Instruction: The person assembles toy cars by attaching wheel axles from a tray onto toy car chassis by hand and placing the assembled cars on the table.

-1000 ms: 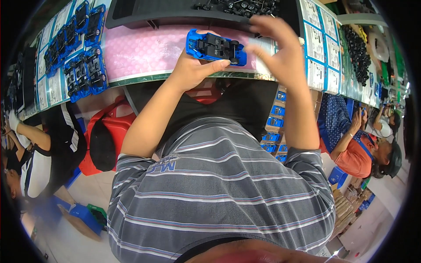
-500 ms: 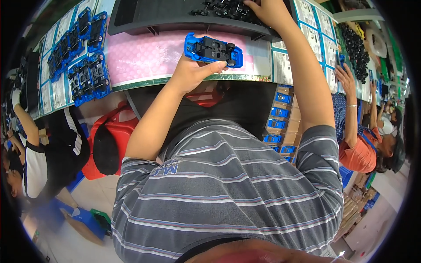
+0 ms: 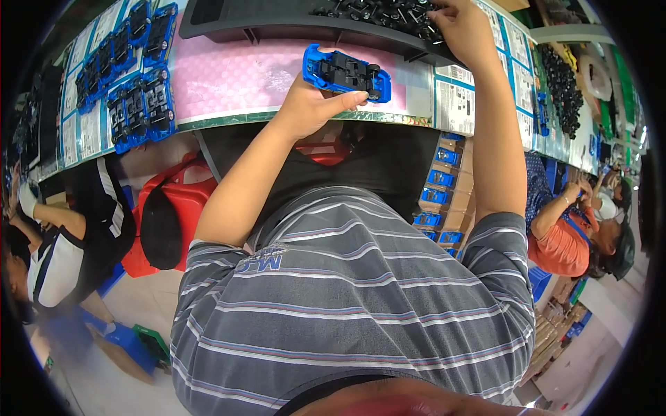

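Observation:
My left hand (image 3: 310, 111) holds a blue toy car (image 3: 345, 73) above the near part of the bench, thumb along its near edge. The car's black underside faces up, and a pair of wheels shows at its right end. Up at the right end of the black tray (image 3: 277, 30), my right hand (image 3: 463, 31) is over a heap of small black wheels on metal axles (image 3: 388, 14). Its fingers are bent together at the heap's edge; what they pinch, if anything, cannot be made out.
Several blue toy cars (image 3: 142, 107) lie underside up at the left of the bench. Pink bubble wrap (image 3: 222, 83) covers its middle. Below the right edge stands a partitioned box (image 3: 454, 197) with blue car bodies. Co-workers sit on both sides; another black heap (image 3: 560, 93) lies at right.
My right hand has shifted right along the heap of wheels. The car in my left hand moved slightly right and up. The co-worker at right has drawn a hand back from the bench.

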`<state>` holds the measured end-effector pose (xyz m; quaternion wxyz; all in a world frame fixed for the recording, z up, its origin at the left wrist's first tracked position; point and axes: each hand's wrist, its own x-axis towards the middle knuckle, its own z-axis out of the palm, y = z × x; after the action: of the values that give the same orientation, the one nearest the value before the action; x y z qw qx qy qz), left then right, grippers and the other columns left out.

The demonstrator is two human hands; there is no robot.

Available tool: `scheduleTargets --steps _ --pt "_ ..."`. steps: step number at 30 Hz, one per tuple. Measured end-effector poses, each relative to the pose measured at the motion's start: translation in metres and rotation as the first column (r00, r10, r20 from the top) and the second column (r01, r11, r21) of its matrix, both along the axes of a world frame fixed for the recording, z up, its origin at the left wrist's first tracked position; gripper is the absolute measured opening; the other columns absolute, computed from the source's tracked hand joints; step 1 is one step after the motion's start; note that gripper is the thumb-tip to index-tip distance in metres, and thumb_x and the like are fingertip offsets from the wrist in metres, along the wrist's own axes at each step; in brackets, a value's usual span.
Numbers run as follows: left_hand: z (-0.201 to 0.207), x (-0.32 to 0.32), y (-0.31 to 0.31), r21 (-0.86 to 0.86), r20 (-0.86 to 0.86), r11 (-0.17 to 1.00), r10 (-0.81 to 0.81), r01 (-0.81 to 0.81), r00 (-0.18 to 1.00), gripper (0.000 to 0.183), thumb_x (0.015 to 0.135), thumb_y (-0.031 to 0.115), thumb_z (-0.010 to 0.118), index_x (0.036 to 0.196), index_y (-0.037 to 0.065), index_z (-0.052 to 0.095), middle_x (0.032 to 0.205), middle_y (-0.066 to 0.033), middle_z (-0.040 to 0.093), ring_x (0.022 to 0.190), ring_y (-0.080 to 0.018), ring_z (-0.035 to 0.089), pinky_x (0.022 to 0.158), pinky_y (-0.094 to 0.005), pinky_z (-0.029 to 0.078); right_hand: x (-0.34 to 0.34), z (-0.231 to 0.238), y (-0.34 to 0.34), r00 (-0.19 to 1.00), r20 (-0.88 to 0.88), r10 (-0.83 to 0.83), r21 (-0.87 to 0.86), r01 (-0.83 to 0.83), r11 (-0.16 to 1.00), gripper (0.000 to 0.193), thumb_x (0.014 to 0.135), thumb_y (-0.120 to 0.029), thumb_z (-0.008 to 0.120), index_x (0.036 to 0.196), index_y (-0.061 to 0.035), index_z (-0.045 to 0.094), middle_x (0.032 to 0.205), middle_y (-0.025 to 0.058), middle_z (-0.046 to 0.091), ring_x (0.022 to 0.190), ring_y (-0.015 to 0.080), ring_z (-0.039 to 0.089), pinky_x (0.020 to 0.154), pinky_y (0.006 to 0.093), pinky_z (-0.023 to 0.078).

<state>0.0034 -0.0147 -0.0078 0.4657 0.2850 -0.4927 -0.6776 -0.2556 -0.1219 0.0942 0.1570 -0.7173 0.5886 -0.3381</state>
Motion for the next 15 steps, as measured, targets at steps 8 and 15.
scheduleTargets --steps 8,15 --pt "-0.004 -0.003 -0.001 -0.005 -0.038 1.000 0.025 -0.025 0.999 0.037 0.085 0.004 0.078 0.116 0.004 0.056 0.100 -0.0065 0.069 0.088 -0.0154 0.070 0.076 -0.0302 0.058 0.002 0.013 0.005 0.943 -0.331 0.040 0.231 0.040 0.972 0.018 0.076 -0.006 0.074 0.089 0.0059 0.072 0.076 0.0240 0.069 0.071 0.0325 0.069 0.068 0.0390 0.054" --pt "-0.010 0.003 0.002 -0.031 0.015 0.999 0.044 -0.043 0.999 0.040 0.084 0.007 0.081 0.116 0.005 0.057 0.103 -0.0046 0.068 0.091 -0.0130 0.068 0.078 -0.0295 0.057 0.041 0.041 0.062 1.000 0.005 -0.005 0.141 0.004 0.990 0.018 0.076 -0.002 0.077 0.088 0.0046 0.067 0.111 0.0174 0.062 0.093 0.0281 0.067 0.074 0.0336 0.055"
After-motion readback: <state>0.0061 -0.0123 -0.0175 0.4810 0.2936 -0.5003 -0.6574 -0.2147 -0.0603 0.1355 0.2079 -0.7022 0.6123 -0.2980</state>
